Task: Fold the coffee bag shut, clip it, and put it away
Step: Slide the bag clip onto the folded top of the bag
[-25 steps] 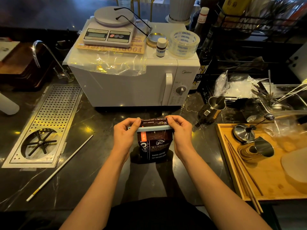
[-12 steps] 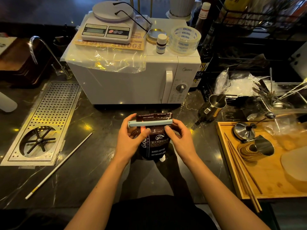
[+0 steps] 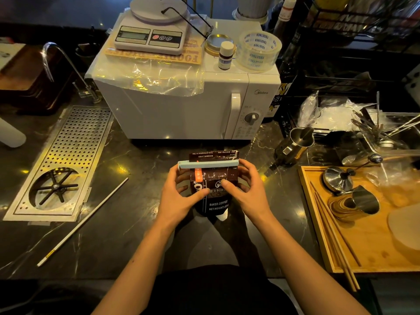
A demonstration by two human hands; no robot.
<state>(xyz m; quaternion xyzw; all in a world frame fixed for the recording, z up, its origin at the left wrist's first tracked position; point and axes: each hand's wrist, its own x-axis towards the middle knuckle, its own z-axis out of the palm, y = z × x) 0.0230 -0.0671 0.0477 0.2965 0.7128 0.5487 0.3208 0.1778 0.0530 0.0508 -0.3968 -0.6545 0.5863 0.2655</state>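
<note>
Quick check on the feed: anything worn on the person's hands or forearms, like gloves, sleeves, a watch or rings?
Nothing that shows. The left hand and right hand are bare, with no gloves, and no rings visible. Both forearms are uncovered from wrist to the frame's lower edge: no sleeves, watch or bands. Only a dark garment shows between the arms.

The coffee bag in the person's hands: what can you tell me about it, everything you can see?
The dark brown, glossy coffee bag stands upright on the black marbled counter, in front of the white microwave. An orange label and white print reading BAKED.COFFEE mark its front. A pale blue plastic bar clip runs across its folded top, with a flap sticking up above. The left hand and right hand hold its sides, thumbs pressing the front.
</note>
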